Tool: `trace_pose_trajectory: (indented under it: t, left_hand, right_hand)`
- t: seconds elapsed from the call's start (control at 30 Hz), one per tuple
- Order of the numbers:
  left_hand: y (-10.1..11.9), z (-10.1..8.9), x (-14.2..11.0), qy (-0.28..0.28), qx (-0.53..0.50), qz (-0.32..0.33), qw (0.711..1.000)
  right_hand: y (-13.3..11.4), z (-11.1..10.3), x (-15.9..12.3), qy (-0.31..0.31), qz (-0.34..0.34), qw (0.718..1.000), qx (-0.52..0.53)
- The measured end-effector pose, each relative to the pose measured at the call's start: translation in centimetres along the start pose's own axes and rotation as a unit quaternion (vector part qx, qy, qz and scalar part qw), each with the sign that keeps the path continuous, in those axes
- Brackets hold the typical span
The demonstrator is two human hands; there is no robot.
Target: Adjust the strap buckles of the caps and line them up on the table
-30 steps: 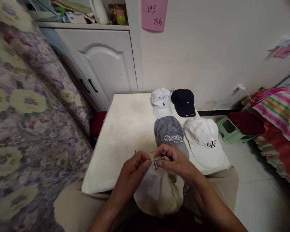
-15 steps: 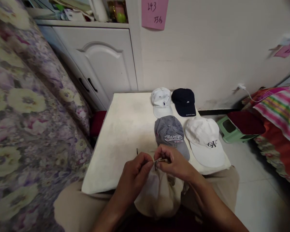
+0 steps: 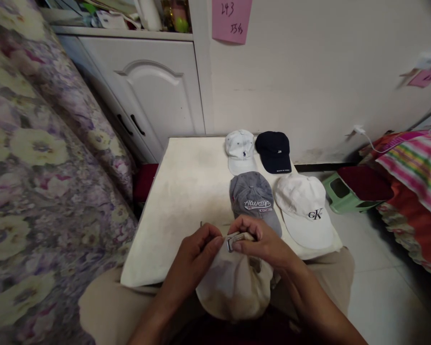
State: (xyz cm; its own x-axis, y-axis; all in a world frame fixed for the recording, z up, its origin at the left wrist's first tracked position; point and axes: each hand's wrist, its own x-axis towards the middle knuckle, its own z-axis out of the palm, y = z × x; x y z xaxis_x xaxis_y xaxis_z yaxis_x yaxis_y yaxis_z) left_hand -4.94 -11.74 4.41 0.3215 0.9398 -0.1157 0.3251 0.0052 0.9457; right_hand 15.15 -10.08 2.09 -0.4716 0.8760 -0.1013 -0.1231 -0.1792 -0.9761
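A cream cap (image 3: pixel 233 285) rests on my lap at the near edge of the white table (image 3: pixel 187 191). Both hands work at its back strap. My left hand (image 3: pixel 197 254) is closed in a pinch on the strap, just left of the metal buckle (image 3: pixel 233 239). My right hand (image 3: pixel 260 242) is closed around the buckle and the strap behind it. Just beyond my hands lies a grey cap (image 3: pixel 254 199) with white lettering. A white cap (image 3: pixel 305 211) with a dark logo sits to its right.
At the table's far edge lie a pale cap (image 3: pixel 240 151) and a navy cap (image 3: pixel 273 151). A flowered bedspread (image 3: pixel 39 167) fills the left. A white cabinet (image 3: pixel 147 91) stands behind. A green stool (image 3: pixel 341 191) and striped bedding (image 3: pixel 416 163) are on the right.
My hands have kept fiddling with the strap and buckle, shifting only slightly. The cream cap has turned a little on my lap. The other caps have not moved.
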Motion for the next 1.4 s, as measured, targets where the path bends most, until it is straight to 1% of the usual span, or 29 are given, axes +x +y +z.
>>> trace_pose_trajectory:
  t: [0.17, 0.33, 0.4, 0.5, 0.57, 0.67, 0.8, 0.87, 0.97, 1.03, 1.07, 1.23, 1.4]
  left_hand:
    - [0.2, 0.4, -0.2, 0.019, 0.012, 0.015, 1.0]
    - [-0.1, 0.9, -0.2, 0.008, 0.02, 0.023, 0.999]
    - [-0.3, 0.7, -0.2, 0.007, 0.016, 0.021, 1.0]
    - [-0.4, 0.4, -0.1, 0.01, 0.005, 0.008, 1.0]
    - [-0.4, 0.3, -0.1, 0.013, 0.006, 0.008, 1.0]
    - [-0.1, 0.6, 0.0, 0.01, 0.019, 0.022, 1.0]
    - [0.1, 0.8, 0.0, 0.007, 0.02, 0.028, 0.999]
    - [0.0, 0.6, 0.0, 0.011, 0.008, 0.021, 1.0]
    - [-0.2, 0.2, 0.0, 0.033, -0.012, -0.001, 0.999]
    - [-0.3, 0.0, 0.0, 0.039, -0.017, -0.012, 0.999]
    - [-0.4, -0.1, 0.0, 0.039, -0.017, -0.014, 0.999]
    - [0.0, 0.0, -0.1, 0.034, 0.006, 0.005, 0.999]
    - [0.3, 0.6, -0.2, 0.04, 0.035, 0.023, 0.998]
  right_hand:
    - [-0.6, 0.6, -0.2, 0.013, -0.001, 0.994, -0.107]
    - [-0.9, 1.5, -0.3, 0.062, -0.029, 0.973, -0.22]
    - [-0.8, 1.6, -0.3, 0.059, -0.026, 0.974, -0.216]
    - [-0.6, 1.3, -0.3, 0.024, -0.005, 0.989, -0.143]
    - [-0.5, 1.2, -0.3, 0.024, -0.008, 0.992, -0.122]
    - [-0.6, 1.3, -0.2, 0.045, -0.027, 0.984, -0.169]
    - [-0.8, 1.6, -0.2, 0.055, -0.038, 0.97, -0.234]
    - [-0.7, 1.5, -0.2, 0.045, -0.033, 0.976, -0.208]
    - [-0.4, 0.9, -0.2, 0.005, -0.019, 0.995, -0.093]
    - [-0.3, 0.5, -0.2, -0.014, -0.021, 0.999, -0.035]
    - [-0.2, 0.4, -0.1, -0.017, -0.022, 0.999, -0.022]
    - [-0.4, 0.7, 0.1, -0.01, -0.022, 0.999, -0.038]
    - [-0.2, 1.4, 0.3, -0.005, -0.012, 1.0, -0.023]
